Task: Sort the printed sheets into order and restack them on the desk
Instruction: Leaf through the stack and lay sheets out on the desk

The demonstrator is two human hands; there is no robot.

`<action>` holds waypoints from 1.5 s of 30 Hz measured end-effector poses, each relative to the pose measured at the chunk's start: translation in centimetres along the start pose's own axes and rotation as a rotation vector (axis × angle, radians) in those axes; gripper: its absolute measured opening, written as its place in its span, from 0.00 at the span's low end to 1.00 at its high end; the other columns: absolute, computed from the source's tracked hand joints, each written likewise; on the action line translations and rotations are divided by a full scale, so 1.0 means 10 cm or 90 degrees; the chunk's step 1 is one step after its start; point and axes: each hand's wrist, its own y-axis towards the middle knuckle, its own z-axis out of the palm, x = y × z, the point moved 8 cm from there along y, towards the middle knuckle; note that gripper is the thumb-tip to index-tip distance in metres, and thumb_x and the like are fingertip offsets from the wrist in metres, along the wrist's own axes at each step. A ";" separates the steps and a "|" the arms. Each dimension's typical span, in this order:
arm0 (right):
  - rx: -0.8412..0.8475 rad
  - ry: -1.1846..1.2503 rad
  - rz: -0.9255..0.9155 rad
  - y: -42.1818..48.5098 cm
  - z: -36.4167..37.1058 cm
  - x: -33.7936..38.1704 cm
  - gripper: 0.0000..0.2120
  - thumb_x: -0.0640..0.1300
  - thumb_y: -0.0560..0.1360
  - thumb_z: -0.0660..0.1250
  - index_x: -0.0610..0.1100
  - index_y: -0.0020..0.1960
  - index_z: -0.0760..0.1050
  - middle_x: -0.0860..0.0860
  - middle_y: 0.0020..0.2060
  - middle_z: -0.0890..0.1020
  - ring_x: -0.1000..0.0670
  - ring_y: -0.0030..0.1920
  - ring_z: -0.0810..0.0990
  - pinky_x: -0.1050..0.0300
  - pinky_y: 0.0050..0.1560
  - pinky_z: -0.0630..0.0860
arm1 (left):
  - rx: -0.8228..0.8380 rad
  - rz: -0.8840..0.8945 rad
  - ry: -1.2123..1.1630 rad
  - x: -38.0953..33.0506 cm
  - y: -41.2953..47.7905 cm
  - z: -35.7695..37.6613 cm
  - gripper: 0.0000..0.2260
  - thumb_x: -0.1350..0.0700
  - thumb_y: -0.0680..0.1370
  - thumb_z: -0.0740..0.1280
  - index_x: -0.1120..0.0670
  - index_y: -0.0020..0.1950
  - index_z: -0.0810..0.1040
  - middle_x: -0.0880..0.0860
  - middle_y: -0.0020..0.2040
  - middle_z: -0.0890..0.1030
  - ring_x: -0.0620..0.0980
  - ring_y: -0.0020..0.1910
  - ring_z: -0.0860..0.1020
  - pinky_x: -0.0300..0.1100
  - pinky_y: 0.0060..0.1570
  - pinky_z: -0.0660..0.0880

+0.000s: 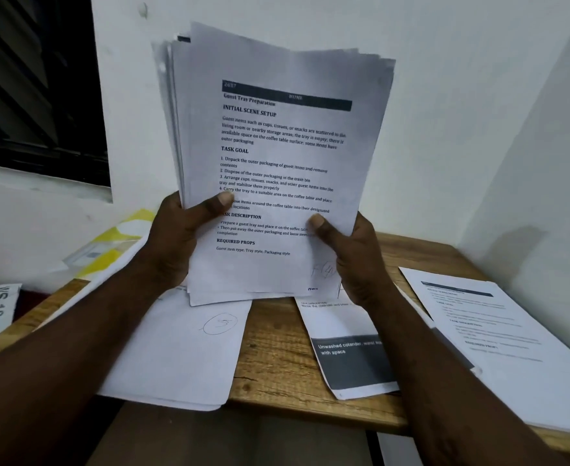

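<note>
One sheaf of sheets (pixel 277 156) clamped by left hand (pixel 172 240) and right hand (pixel 354 260); three piles (pixel 176 348) on desk (pixel 277 351)

sheets (pixel 277 156): matt white paper | desk (pixel 277 358): grained, matt wood | wall (pixel 445 95): smooth paint

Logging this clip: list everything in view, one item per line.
held stack: one, white, black print, upright above desk
left pile: one, white, circled mark, desk left
banded sheet: one, white and dark grey, desk centre
right pile: one, white, desk right
desk: one, brown wood, below
yellow packet: one, yellow-white, far left
label: one, white, left edge
window: one, dark, upper left
left hand: one, grip on held stack's left edge
right hand: one, grip on its right edge
</note>
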 end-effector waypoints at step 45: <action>-0.243 -0.075 -0.047 0.04 -0.41 0.03 0.12 0.44 0.76 0.78 0.44 0.55 0.78 0.51 0.50 0.87 0.53 0.50 0.87 0.54 0.53 0.83 | 0.029 -0.085 0.052 0.15 -0.03 0.10 0.17 0.51 0.75 0.73 0.56 0.62 0.82 0.54 0.58 0.87 0.54 0.56 0.86 0.48 0.53 0.84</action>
